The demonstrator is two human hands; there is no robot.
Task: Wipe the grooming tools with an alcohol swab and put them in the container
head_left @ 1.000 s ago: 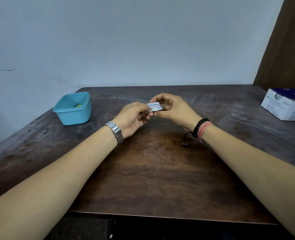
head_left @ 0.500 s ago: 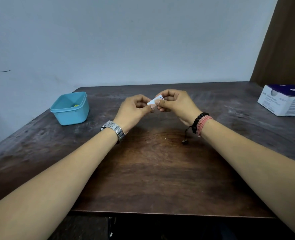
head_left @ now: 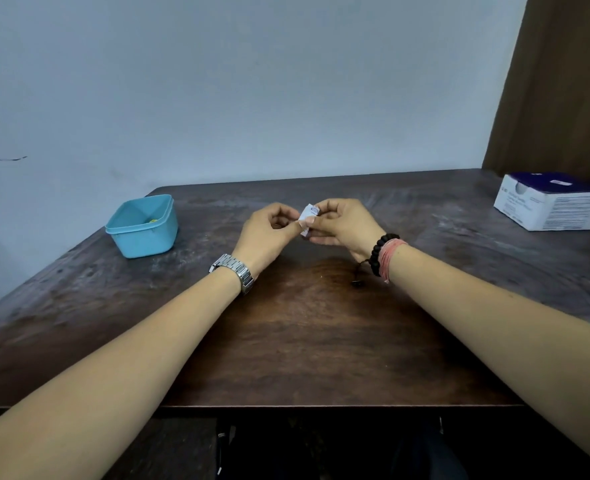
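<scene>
Above the middle of the dark wooden table [head_left: 304, 341] both hands meet on a small white alcohol swab packet [head_left: 308, 216]. My left hand [head_left: 269, 233] pinches its left edge with thumb and fingertips. My right hand [head_left: 342, 223] pinches the right part, fingers curled round it. The packet stands nearly on edge, tilted. A light blue square container [head_left: 143, 226] sits at the table's far left, with a small yellow item inside. No grooming tools show on the table.
A white and dark blue box [head_left: 553, 202] stands at the far right of the table. A pale wall runs behind the table, and a brown curtain hangs at the right. The table's front edge lies near me.
The packet has turned from lying flat between the hands to standing nearly on edge. Both hands have shifted slightly away from me and kept their hold on it.
</scene>
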